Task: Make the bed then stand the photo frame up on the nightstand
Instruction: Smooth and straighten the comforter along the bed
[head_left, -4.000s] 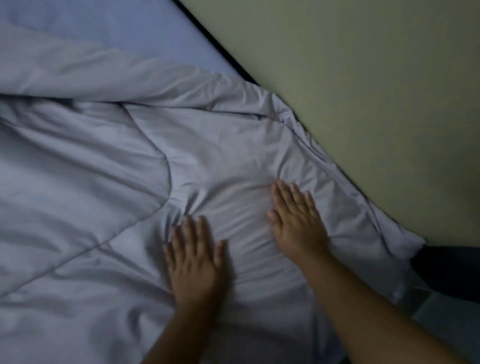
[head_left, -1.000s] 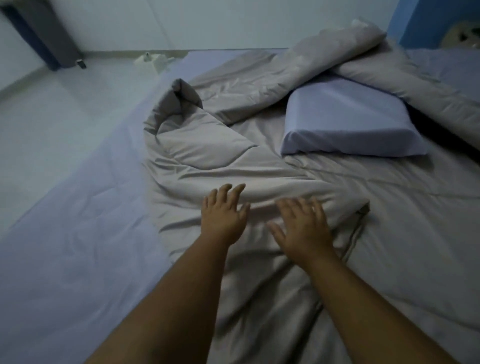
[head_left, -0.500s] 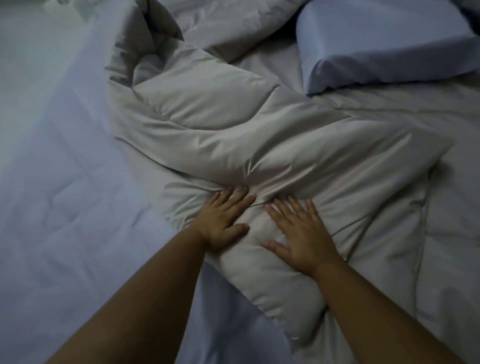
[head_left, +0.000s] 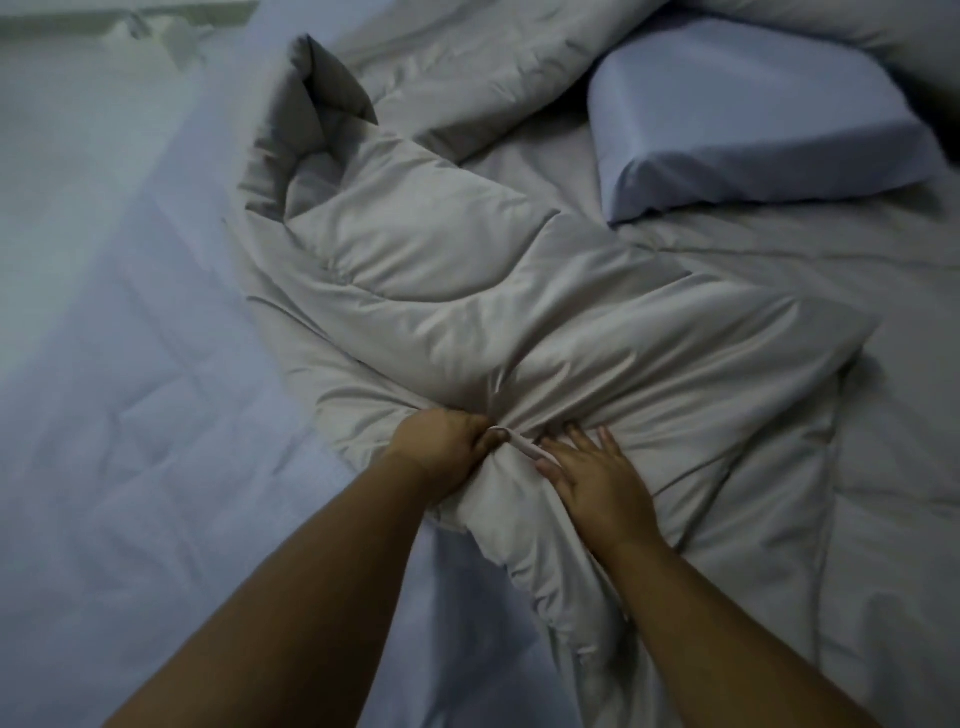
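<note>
A grey quilted duvet (head_left: 467, 291) lies bunched and folded over itself across the middle of the bed. My left hand (head_left: 441, 441) is closed around a fold of the duvet at its near edge. Just to its right, my right hand (head_left: 592, 473) lies on the same fold with fingers spread, thumb hooked under a pinched ridge of fabric. A lavender pillow (head_left: 743, 114) rests on the duvet at the upper right. No photo frame or nightstand shows.
The pale lavender fitted sheet (head_left: 130, 415) covers the bare left half of the mattress. A pale floor (head_left: 62, 104) and a small white object (head_left: 140, 36) show past the bed's far left edge.
Both hands lay flat on the duvet fold half a second ago; now my left hand has closed on the fabric and my right thumb has hooked under it. The view has stayed close.
</note>
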